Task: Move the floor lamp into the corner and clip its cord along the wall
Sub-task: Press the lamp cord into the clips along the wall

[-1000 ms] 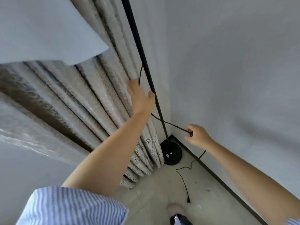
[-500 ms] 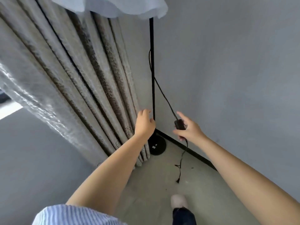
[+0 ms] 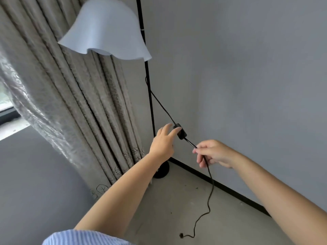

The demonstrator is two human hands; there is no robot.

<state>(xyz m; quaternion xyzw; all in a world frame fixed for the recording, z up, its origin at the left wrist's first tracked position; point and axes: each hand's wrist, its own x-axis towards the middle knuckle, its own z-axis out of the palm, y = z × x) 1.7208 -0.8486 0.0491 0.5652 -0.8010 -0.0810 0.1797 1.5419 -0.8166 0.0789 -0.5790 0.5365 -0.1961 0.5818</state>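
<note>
The floor lamp stands in the corner: a thin black pole [image 3: 149, 89], a white wavy shade [image 3: 106, 30] and a round black base [image 3: 161, 171] partly behind my left arm. A black cord [image 3: 210, 188] leaves the pole, passes through an inline switch [image 3: 181, 133] and trails down to a plug [image 3: 181, 235] on the floor. My right hand [image 3: 214, 153] pinches the cord just below the switch. My left hand [image 3: 163, 141] is spread, its fingertips touching the switch's upper end.
Beige patterned curtains [image 3: 85, 106] hang left of the pole, reaching the floor. A grey wall [image 3: 238, 76] with a black baseboard [image 3: 223, 185] runs to the right. The floor [image 3: 169, 209] is pale concrete. A window sill shows at far left.
My left hand has left the pole and reached across to the switch. My right hand has slid from the switch down the cord. The view has tilted up, showing the whole shade.
</note>
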